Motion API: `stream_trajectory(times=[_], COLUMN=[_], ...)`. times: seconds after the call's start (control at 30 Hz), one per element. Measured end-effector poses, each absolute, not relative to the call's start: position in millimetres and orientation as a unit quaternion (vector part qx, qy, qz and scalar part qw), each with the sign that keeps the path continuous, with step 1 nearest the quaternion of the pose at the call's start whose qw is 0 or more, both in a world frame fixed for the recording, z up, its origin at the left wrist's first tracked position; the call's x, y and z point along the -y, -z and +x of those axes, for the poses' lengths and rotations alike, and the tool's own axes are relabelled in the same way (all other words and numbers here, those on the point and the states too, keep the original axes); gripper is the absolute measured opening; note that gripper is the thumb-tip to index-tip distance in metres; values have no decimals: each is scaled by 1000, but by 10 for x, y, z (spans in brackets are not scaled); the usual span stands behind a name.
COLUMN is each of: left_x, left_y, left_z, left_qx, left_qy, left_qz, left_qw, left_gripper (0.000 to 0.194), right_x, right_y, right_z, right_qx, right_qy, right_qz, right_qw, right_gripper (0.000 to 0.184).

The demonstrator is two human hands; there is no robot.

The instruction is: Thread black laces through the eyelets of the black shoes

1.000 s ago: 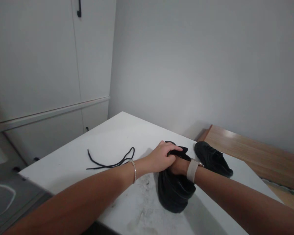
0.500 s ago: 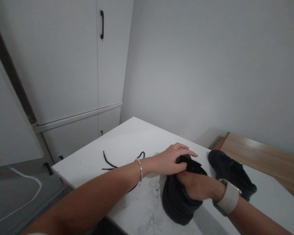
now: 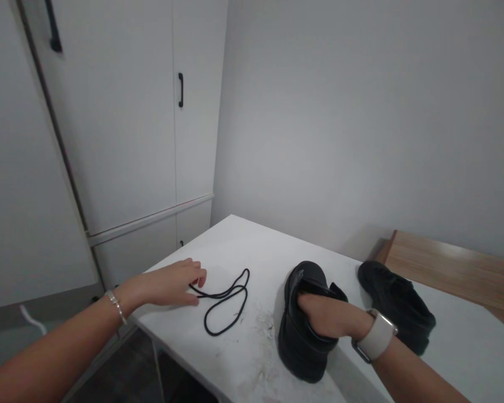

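A black shoe [image 3: 298,341] lies on the white table [image 3: 239,246] in front of me. My right hand [image 3: 325,316], with a pale watch on the wrist, is pushed into the shoe's opening; its fingers are hidden inside and it grips the shoe. My left hand [image 3: 170,282], a thin bracelet on the wrist, lies at the table's left edge with its fingertips on the end of a loose black shoelace [image 3: 224,302]. The lace loops on the table between my left hand and the shoe.
A second black shoe [image 3: 397,305] lies to the right, behind my right wrist. White cupboards with black handles [image 3: 180,89] stand at the left. A wooden surface [image 3: 453,268] adjoins the table at the far right. A grey wall runs behind.
My left hand has left the shoe and moved left to the shoelace. My right hand has stayed in the shoe. The view has swung to the left.
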State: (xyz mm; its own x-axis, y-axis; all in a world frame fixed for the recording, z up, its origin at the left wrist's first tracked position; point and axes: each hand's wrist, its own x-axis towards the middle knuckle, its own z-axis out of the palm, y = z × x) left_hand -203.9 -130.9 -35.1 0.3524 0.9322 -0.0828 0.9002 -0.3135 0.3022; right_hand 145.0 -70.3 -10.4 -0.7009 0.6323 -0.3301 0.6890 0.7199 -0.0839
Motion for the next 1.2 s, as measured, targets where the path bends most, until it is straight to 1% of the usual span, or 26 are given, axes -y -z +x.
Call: stream_trajectory(times=[0.07,0.13,0.17,0.23,0.33,0.4,0.43,0.53,0.57,0.6,0.63,0.67,0.73,0.8,0.87,0.93,0.97,1.03,1.1,1.13,1.17,1.2], left_x=[1357,1359,1346,1310,1279,1290,1301,1314,1308,1297,1283,1266,1229,1187,1125,1025,957,790,600,506,417,335], left_y=[436,476,472,405,149,-85,-203,-489,-551,-595,-625,-644,-668,-699,-754,-825,-861,-920,-943,-935,-915,-880], left_z=[-2012,-1969,-1941,-1855,-1615,-1380,-1250,-877,-770,-676,-595,-525,-421,-363,-358,-419,-476,-640,-853,-968,-1082,-1191], left_qx=[-550,-531,-526,-521,-490,-432,-400,-339,-334,-330,-326,-318,-290,-254,-229,-215,-213,-209,-206,-203,-202,-203], left_qy=[-63,-75,-85,-119,-200,-260,-287,-379,-411,-444,-478,-508,-549,-574,-602,-642,-667,-725,-779,-799,-820,-837], left_qz=[823,839,842,842,843,857,863,854,840,821,797,769,707,652,607,556,524,446,375,352,326,299], left_qw=[127,97,83,71,97,110,112,111,118,139,175,223,337,424,466,482,485,481,459,443,426,411], left_gripper=[8,11,11,8,13,15,15,15,14,13,12,13,25,36,43,47,46,34,15,6,6,12], right_x=[732,776,805,876,1007,1088,1119,1166,1170,1172,1176,1181,1197,1199,1160,1067,1002,857,719,662,615,579], right_y=[73,39,19,-36,-159,-248,-284,-334,-337,-337,-340,-348,-390,-465,-561,-657,-697,-745,-733,-701,-653,-591], right_z=[1439,1422,1412,1391,1341,1291,1263,1184,1166,1154,1149,1152,1186,1272,1435,1690,1853,2228,2631,2825,3006,3171], right_qx=[-905,-895,-892,-887,-872,-857,-851,-812,-788,-762,-741,-729,-697,-659,-604,-536,-502,-436,-377,-352,-329,-310], right_qy=[103,104,104,99,81,69,87,243,298,341,367,376,399,408,411,421,426,423,404,391,375,360], right_qz=[381,405,417,443,481,486,472,368,334,310,299,299,287,271,252,231,222,218,225,233,245,259], right_qw=[156,156,143,89,-50,-154,-212,-381,-424,-455,-476,-488,-522,-572,-634,-695,-719,-764,-803,-818,-831,-841], right_gripper=[15,13,12,12,16,21,20,27,24,19,19,23,28,27,25,27,28,28,20,11,2,10])
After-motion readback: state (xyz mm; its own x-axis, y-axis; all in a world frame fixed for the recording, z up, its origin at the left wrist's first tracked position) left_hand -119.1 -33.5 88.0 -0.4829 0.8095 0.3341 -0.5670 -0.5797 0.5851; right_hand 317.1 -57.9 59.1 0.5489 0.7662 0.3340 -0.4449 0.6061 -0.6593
